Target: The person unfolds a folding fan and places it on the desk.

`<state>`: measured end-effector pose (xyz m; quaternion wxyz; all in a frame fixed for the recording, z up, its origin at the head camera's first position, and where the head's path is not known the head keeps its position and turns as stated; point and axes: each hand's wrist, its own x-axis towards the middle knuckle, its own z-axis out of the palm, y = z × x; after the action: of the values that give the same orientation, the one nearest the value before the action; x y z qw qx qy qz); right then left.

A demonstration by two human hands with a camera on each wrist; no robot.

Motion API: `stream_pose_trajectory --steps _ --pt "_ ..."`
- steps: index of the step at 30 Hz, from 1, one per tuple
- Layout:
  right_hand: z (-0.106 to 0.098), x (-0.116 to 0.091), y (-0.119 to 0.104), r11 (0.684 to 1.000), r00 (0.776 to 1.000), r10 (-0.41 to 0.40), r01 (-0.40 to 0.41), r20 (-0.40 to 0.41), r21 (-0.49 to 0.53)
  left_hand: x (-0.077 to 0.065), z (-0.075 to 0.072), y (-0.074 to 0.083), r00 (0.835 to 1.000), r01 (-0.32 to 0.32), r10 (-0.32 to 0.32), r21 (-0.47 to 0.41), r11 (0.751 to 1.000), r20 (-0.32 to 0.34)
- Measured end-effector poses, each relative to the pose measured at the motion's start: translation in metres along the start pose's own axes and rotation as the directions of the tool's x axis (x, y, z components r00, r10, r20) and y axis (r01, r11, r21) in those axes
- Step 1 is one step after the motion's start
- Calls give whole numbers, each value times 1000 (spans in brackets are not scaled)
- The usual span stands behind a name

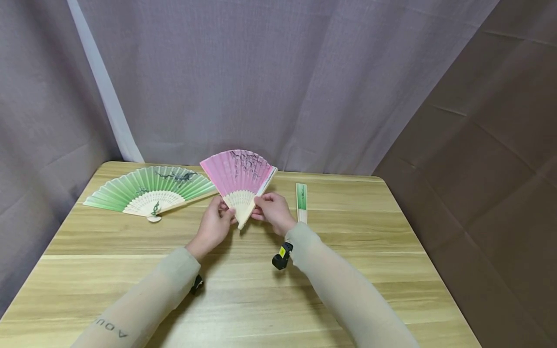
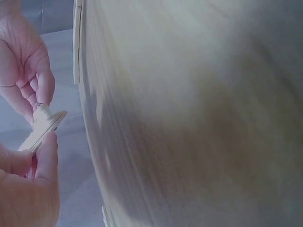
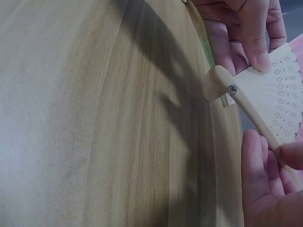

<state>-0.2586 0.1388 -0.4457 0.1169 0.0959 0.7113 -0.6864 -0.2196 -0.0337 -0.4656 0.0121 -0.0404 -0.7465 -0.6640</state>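
Held up over the table, a pink folding fan (image 1: 240, 175) is partly spread, with dark branches printed on its pleats. My left hand (image 1: 216, 221) pinches the pale ribs at the fan's lower left, thumb on the near face. On the other side my right hand (image 1: 273, 211) grips the outer guard stick between thumb and fingers. The right wrist view shows the pierced ribs (image 3: 277, 90) meeting at a metal pivot (image 3: 232, 89). In the left wrist view the fan's base (image 2: 45, 124) appears nearly edge-on between both hands.
A green folding fan (image 1: 117, 194) lies spread at the back left of the wooden table (image 1: 243, 299), a green tassel cord at its pivot. Right of the hands lies a folded green fan (image 1: 301, 198), its lower end hidden by the right wrist. A grey curtain (image 1: 270, 82) hangs behind.
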Motion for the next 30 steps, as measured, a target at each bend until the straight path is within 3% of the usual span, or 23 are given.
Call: stream_pose_trajectory --steps 14,21,30 --pt "-2 2 3 997 999 29 -27 -27 70 1 -2 2 997 56 -64 -155 986 -49" --pt "-1 3 4 991 998 49 -44 -35 127 3 -2 -1 995 39 -66 -309 950 -77" --pt "1 2 3 984 997 59 -50 -48 170 1 -1 3 987 59 -119 -430 901 -113"
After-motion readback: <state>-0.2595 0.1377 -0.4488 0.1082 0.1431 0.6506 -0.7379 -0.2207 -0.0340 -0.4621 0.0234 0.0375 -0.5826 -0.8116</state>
